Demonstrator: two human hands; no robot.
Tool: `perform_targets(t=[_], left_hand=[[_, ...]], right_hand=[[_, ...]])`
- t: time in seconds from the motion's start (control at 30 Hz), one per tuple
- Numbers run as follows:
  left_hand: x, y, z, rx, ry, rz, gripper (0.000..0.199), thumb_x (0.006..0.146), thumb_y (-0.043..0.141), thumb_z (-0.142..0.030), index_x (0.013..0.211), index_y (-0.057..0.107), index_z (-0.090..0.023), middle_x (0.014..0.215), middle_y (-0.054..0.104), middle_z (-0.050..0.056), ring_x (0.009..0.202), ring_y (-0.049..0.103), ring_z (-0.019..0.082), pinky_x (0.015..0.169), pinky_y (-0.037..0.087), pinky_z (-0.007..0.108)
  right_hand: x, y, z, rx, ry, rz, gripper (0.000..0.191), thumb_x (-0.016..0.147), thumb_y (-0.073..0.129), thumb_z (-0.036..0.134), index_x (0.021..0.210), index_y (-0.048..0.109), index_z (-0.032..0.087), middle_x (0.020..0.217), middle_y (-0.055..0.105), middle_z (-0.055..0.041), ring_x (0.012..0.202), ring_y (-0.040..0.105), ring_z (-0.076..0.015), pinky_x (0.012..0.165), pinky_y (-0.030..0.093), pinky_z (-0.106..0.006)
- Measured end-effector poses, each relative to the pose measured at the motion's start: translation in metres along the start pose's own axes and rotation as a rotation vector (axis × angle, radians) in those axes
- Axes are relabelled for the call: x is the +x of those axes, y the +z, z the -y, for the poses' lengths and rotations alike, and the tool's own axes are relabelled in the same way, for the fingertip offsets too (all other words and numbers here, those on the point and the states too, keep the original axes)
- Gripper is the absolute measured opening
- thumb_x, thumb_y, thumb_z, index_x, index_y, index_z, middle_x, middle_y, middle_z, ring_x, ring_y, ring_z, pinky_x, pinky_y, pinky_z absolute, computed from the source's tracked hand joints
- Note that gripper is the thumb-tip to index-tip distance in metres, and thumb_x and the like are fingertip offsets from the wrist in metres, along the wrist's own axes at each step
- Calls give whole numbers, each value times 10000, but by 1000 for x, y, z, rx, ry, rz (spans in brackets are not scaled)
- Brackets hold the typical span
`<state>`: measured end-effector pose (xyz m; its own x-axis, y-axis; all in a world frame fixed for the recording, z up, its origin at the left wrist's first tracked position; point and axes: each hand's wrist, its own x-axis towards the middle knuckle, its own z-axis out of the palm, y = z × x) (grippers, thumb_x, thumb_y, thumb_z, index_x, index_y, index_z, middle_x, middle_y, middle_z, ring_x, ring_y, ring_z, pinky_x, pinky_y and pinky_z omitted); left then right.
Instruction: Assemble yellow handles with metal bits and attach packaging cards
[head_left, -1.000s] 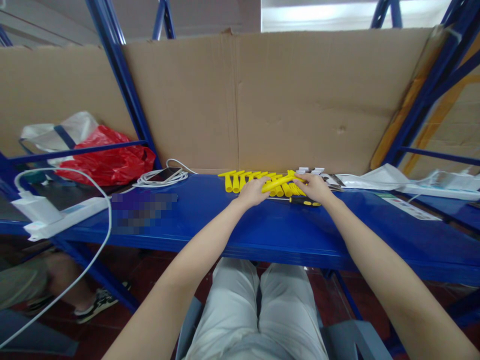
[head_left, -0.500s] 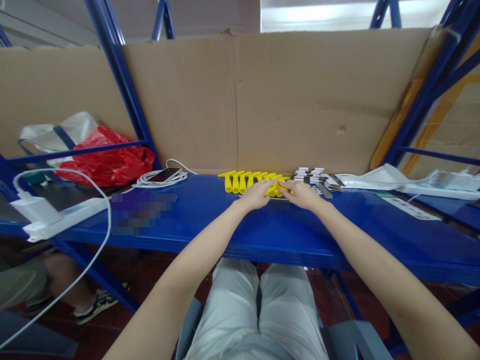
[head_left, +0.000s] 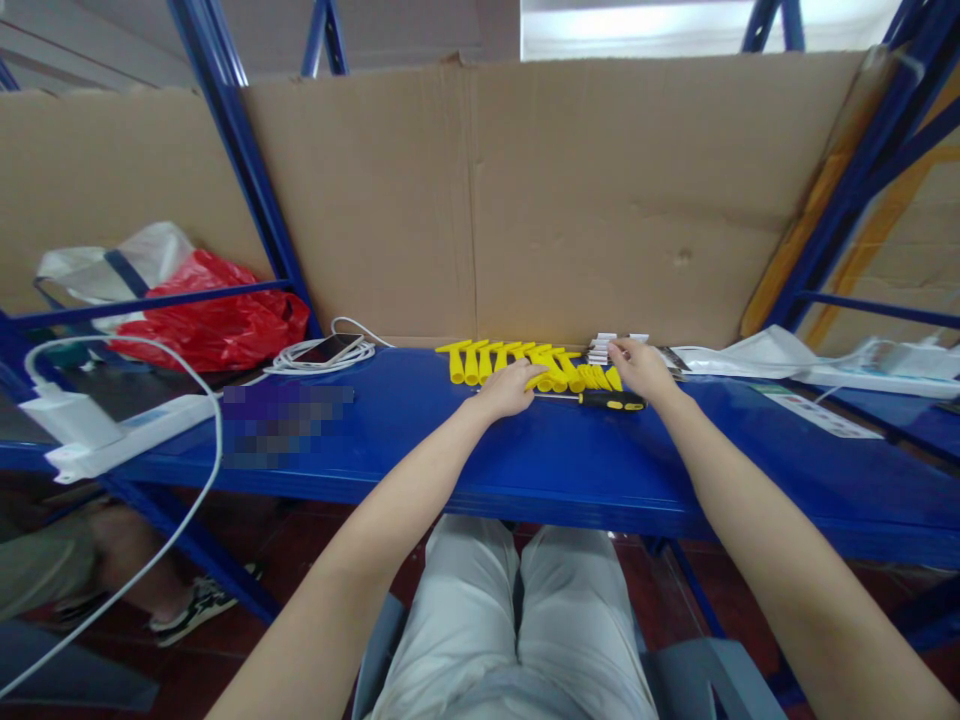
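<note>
Moved rightward, the right hand (head_left: 645, 370), fingers bent, hold unclear, is at the small white parts (head_left: 601, 346) near the back edge of the table (head_left: 375, 440), while the left hand (head_left: 508, 390), nearly closed, should keep its yellow piece (head_left: 537, 380) steady.

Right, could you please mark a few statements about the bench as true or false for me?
1. The left hand is at the row of yellow T-shaped pieces. True.
2. The right hand is on the power strip. False: it is at the small black-and-white parts.
3. The screwdriver has a black and yellow handle. True.
4. The plastic bag at the far left is green. False: the plastic bag is red.
5. A coiled white cable lies left of the yellow row. True.
</note>
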<state>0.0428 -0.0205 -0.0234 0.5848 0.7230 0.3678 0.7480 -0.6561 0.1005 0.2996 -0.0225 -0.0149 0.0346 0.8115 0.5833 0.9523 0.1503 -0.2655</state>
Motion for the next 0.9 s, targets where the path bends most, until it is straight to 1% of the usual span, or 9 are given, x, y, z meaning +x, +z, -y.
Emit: perform_targets(t=[0.03,0.1,0.17,0.27,0.4,0.53,0.63,0.73,0.9], left_hand=[[0,1,1,0,11,0,534,855,504,-107,1374,568,-214,1343,608,91,1230,579,245,1048,469,380],[0,2,1,-3,28,-3,533,852,501,-108,1368,573,-222,1347,612,83,1234,576,234,1050,465,374],[0,2,1,-13,36,-3,535,850,494,-103,1362,579,-232,1353,613,78,1243,571,227,1057,460,376],[0,2,0,-26,40,4,534,844,488,-95,1355,589,-214,1365,604,88,1247,569,230,1059,456,372],[-1,1,-1,-36,50,2,537,841,492,-88,1349,592,-232,1353,607,77,1237,574,227,1047,463,368],[0,0,-2,-50,58,14,532,846,490,-79,1354,590,-202,1343,604,99,1232,574,232,1044,460,359],[0,-1,-2,-54,57,20,531,844,496,-79,1356,587,-185,1338,604,108,1240,567,236,1048,454,359],[0,0,-2,-57,62,18,533,843,495,-79,1353,587,-202,1341,605,93,1238,567,228,1047,457,365],[0,0,-2,-56,70,19,536,840,495,-77,1352,586,-208,1344,607,84,1231,574,223,1042,464,363]], right_hand=[[2,-1,-12,-56,88,-2,387,945,421,288,1118,723,117,1163,701,-187,1086,651,-276,925,479,-351],[3,-2,-35,-149,239,71,329,910,473,275,1004,751,125,1121,708,-193,1085,648,-284,914,479,-347],[2,0,-53,-191,396,155,360,888,535,403,982,754,134,1091,709,-197,1074,647,-300,888,491,-364],[-1,7,-69,-218,530,172,518,857,543,565,1050,732,123,1083,699,-217,1075,636,-313,884,494,-408],[-3,13,-70,-239,589,188,656,851,485,665,1119,707,109,1140,677,-243,1101,625,-336,920,478,-467],[-3,10,-64,-246,608,190,700,847,481,685,1165,688,97,1179,659,-257,1140,615,-347,946,470,-472],[-4,6,-60,-238,624,194,711,841,504,674,1208,669,88,1200,647,-267,1159,609,-349,948,474,-466],[-5,5,-59,-215,628,189,716,850,507,655,1238,653,71,1230,632,-279,1179,600,-356,954,472,-471],[-3,8,-60,-196,602,140,614,851,530,584,1177,691,90,1185,664,-256,1148,614,-361,936,477,-487]])
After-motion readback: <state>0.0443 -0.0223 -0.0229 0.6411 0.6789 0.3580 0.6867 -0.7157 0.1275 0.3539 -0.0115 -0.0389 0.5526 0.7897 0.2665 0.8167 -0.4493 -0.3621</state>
